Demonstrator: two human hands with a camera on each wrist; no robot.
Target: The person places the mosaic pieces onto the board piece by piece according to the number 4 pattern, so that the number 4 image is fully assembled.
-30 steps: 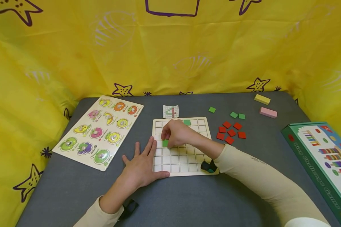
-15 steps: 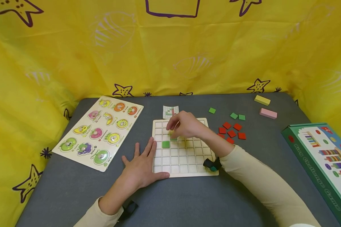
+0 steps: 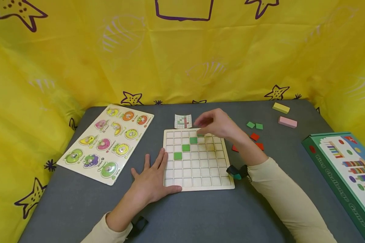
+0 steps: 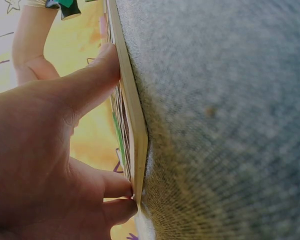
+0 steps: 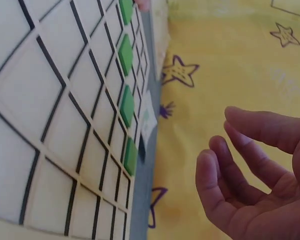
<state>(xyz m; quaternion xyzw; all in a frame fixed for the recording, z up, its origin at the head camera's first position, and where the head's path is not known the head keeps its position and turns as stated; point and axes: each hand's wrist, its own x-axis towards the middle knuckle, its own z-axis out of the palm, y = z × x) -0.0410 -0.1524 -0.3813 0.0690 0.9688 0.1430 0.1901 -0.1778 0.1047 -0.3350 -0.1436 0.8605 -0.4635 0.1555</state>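
Note:
A wooden grid board (image 3: 200,175) lies on the grey table. Green tiles (image 3: 186,147) run in a diagonal across its upper left cells, and the right wrist view shows several of these green tiles (image 5: 126,105) in a row. My right hand (image 3: 204,125) hovers over the board's far edge with relaxed fingers (image 5: 225,175) and holds nothing. My left hand (image 3: 152,173) lies flat on the table. Its thumb (image 4: 102,67) and fingers press against the board's left edge (image 4: 135,130).
Loose green tiles (image 3: 250,124) and red tiles (image 3: 254,136) lie right of the board. A small pattern card (image 3: 183,121) sits behind it. A fruit peg puzzle (image 3: 107,141) is at the left, a green game box (image 3: 346,168) at the right, yellow (image 3: 281,107) and pink (image 3: 287,122) blocks far right.
My right hand has moved from the board's left side up and to the right, leaving more green tiles along the diagonal. It now hovers empty. The left hand has stayed put.

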